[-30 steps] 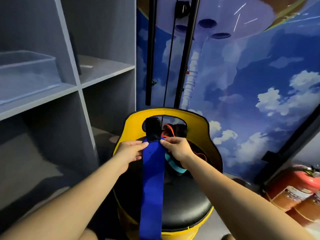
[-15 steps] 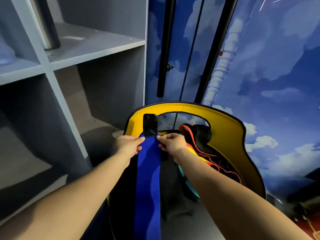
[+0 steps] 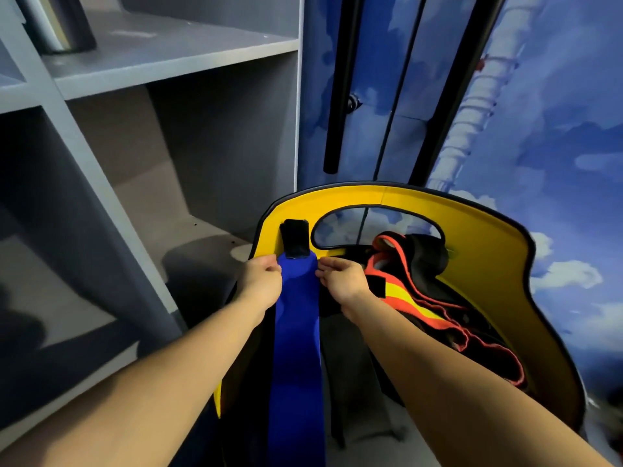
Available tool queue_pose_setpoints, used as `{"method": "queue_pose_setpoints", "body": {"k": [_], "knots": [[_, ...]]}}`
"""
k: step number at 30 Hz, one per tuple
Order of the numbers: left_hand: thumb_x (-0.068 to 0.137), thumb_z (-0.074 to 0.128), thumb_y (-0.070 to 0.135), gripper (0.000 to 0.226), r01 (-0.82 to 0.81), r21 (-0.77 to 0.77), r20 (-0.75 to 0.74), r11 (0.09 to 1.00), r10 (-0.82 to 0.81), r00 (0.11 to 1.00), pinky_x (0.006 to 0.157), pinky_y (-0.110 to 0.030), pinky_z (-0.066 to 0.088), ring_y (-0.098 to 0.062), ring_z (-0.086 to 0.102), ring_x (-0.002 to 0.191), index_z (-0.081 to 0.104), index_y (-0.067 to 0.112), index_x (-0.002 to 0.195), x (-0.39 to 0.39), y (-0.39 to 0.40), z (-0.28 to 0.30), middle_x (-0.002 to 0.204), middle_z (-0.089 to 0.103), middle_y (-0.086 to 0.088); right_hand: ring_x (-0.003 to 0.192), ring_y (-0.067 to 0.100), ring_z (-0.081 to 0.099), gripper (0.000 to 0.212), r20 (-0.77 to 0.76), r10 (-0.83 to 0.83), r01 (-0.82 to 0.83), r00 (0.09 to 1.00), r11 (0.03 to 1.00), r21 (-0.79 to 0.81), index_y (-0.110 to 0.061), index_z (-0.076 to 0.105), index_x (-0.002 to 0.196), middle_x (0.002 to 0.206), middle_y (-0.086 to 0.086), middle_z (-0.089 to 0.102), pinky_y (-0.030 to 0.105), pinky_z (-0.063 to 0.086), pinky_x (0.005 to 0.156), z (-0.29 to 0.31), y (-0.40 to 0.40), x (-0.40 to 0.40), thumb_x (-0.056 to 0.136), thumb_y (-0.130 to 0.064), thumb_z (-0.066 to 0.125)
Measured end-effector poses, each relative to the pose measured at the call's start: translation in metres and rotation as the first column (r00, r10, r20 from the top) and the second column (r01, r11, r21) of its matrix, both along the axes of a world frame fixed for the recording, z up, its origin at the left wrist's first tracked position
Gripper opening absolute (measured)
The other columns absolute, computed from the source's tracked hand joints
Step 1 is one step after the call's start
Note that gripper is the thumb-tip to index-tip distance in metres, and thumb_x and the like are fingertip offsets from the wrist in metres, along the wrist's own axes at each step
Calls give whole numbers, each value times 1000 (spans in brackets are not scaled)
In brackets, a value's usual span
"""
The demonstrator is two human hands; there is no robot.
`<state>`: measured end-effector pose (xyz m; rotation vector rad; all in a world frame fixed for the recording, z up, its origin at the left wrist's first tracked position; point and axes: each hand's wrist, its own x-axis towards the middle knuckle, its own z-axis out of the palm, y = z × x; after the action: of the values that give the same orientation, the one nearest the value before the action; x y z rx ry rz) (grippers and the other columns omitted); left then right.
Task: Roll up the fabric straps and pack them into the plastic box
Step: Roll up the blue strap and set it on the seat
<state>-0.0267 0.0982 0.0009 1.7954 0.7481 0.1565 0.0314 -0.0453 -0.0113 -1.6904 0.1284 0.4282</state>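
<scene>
Both hands sit side by side at the far end of a blue strap [image 3: 296, 335], each pinching one edge of it: the left hand [image 3: 261, 281] has its fingers curled in against the strap's left edge, and the right hand [image 3: 342, 281] has thumb and fingertips closed on the right edge, knuckles up. Just beyond the fingertips the strap ends in a black tab [image 3: 295, 239] that lies against the yellow chair back [image 3: 488, 281]. From the hands the blue band runs straight back toward the person, between the two forearms, flat and unrolled, and passes out of the bottom of the view. Just to the right of the right hand, touching close to its wrist, lies a loose heap of other straps [image 3: 418, 298], orange, yellow and black, piled on the seat against the inside of the chair back; how many are in the heap I cannot tell. The chair back has an oval cut-out [image 3: 374, 227] just beyond the right hand. To the left of the left hand stands a grey shelf unit [image 3: 168, 62] with open compartments. Beyond the chair is a wall painted with blue sky and clouds [image 3: 556, 163], with black vertical bars [image 3: 340, 82] in front of it.
</scene>
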Motion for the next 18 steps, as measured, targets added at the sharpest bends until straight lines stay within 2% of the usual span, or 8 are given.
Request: {"method": "queue_pose_setpoints", "body": {"k": [1,3,6,8,10,14,18], "knots": [[98,50,1,42,-12,2,8,1000,12,1000,64,-22,33,-8,46,80,49,37,77,-4,-1,1,83,46,13,116,19,63,38,7,25,-24,1000,1000,-13,-8,63,129,124,6,68,40,50,106,-1,-2,-4,95,4,53],[99,52,3,38,-24,-9,31,1000,24,999,74,-24,40,-10,54,89,58,37,82,-12,-4,0,91,56,11,122,20,59,43,18,54,-54,998,998,-30,-7,58,135,131,7,64,41,47,109,0,-8,-14,94,4,53],[98,55,4,37,-9,-27,58,1000,10,998,81,-29,45,-13,58,93,60,34,77,-34,-15,2,88,59,11,123,20,58,44,31,67,-66,997,998,-18,-3,55,138,134,9,62,35,47,108,8,-14,-37,95,7,49],[97,59,6,26,-27,-77,79,997,33,996,87,-28,51,-12,62,100,73,27,103,-52,-21,5,99,65,9,122,19,59,43,48,76,-75,996,997,-19,-3,55,138,135,9,61,30,49,102,17,-21,-58,96,7,47],[97,61,8,29,-39,-114,82,993,48,995,94,-31,54,-11,65,103,70,19,122,-75,-26,10,111,69,6,123,19,58,43,59,87,-85,994,996,-29,-4,54,139,135,8,61,25,49,95,26,-31,-83,97,5,47],[98,61,11,27,-13,-154,93,988,28,995,98,-37,55,-11,67,102,69,19,122,-127,-39,16,116,71,3,109,13,61,40,38,82,-80,996,996,-31,-7,56,137,130,4,63,15,48,73,38,-50,-136,98,1,48],[98,60,11,23,-22,-147,104,989,38,994,96,-35,56,-10,69,98,71,20,116,-179,-48,20,111,71,3,110,14,62,39,30,59,-58,998,998,-35,-7,57,135,126,2,65,15,48,75,41,-68,-186,98,1,48]]}}
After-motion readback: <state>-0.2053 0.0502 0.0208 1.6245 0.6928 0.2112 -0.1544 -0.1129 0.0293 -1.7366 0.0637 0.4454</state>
